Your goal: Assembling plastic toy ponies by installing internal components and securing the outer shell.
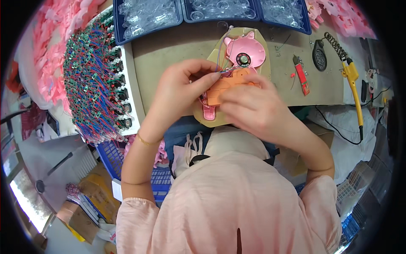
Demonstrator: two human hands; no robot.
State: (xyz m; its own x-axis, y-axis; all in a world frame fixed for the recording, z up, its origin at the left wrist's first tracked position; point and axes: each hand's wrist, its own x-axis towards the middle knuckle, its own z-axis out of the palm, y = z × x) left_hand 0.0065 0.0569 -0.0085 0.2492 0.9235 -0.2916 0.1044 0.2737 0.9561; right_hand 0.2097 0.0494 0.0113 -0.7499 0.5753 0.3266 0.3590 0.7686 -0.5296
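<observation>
A pink plastic toy shell (255,47), shaped like an animal with small ears, lies open side up on a tan board (264,76). A round black speaker (243,59) sits inside its head. An orange plastic part (217,95) covers the shell's body, and a pink foot (209,112) shows below it. My left hand (179,84) pinches thin wires (219,57) at the upper left of the orange part. The fingers of my right hand (256,106), slightly blurred, curl over the orange part's right side and partly hide it.
At left, a white tray (130,89) holds many wired circuit boards (91,80). Blue bins (182,20) of clear plastic parts line the back. Red-handled cutters (301,78), a black oval holder (320,55) and a yellow soldering iron (354,84) are at right.
</observation>
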